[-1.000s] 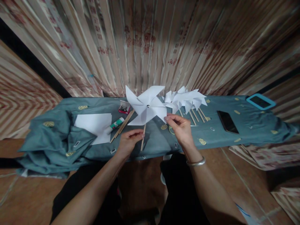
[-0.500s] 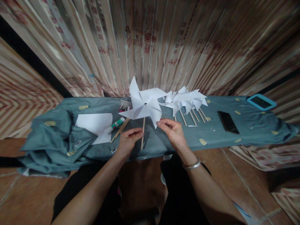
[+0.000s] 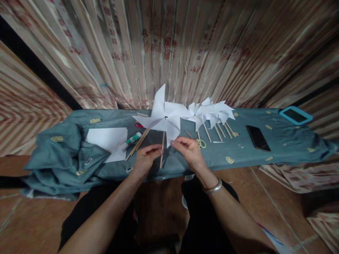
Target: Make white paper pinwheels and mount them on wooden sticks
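A white paper pinwheel (image 3: 161,118) with a round metal pin at its centre stands upright on a wooden stick (image 3: 162,155). My left hand (image 3: 148,157) is closed on that stick, thumb and fingers pinching it below the blades. At the tip of the lowest blade, my right hand (image 3: 189,150) is closed in a pinch, its fingertips against the paper. Behind and to the right lie several finished-looking pinwheels (image 3: 212,113) with their sticks pointing toward me. Scissors with pale green handles (image 3: 201,143) rest beside my right hand, partly hidden by it.
Left on the cloth-covered table (image 3: 243,151) are white paper sheets (image 3: 106,139), a glue stick (image 3: 133,139) and several loose wooden sticks (image 3: 137,145). A small red box (image 3: 138,124) is mostly behind the pinwheel. To the right lie a phone (image 3: 257,137) and a blue-framed tablet (image 3: 295,115).
The pinwheel's blades have turned clockwise, and my right hand has moved slightly left with the blade tip. The scissors' handles have come into view. My left hand stays on the stick.
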`<state>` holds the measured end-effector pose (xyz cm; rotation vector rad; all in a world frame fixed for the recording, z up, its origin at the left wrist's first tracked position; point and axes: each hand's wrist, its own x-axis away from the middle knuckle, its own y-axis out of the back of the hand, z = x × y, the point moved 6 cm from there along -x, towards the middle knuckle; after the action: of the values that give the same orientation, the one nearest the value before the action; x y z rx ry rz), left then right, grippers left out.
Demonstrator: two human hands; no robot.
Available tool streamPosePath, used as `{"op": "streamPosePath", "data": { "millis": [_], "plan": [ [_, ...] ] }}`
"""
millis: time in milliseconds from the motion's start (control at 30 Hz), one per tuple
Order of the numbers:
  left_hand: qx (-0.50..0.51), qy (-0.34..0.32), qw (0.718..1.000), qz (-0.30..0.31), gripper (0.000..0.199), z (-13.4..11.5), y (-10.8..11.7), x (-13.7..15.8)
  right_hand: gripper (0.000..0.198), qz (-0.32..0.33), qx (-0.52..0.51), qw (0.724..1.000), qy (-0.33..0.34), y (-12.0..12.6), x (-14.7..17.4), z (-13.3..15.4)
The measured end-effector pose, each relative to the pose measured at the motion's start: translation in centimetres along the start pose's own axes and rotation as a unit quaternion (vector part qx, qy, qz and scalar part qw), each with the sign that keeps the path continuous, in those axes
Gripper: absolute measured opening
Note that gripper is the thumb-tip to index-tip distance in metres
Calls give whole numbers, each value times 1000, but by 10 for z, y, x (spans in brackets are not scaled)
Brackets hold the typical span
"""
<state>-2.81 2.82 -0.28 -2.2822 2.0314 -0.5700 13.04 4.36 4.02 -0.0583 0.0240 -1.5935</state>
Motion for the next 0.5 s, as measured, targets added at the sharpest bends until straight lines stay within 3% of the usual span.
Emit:
{"op": "streamPosePath", "data": {
  "millis": [500],
  "plan": [
    [13,9,1000,4,44,3,-1,2,30,19,14,1000,-6,-14,1,-4]
  ]
}}
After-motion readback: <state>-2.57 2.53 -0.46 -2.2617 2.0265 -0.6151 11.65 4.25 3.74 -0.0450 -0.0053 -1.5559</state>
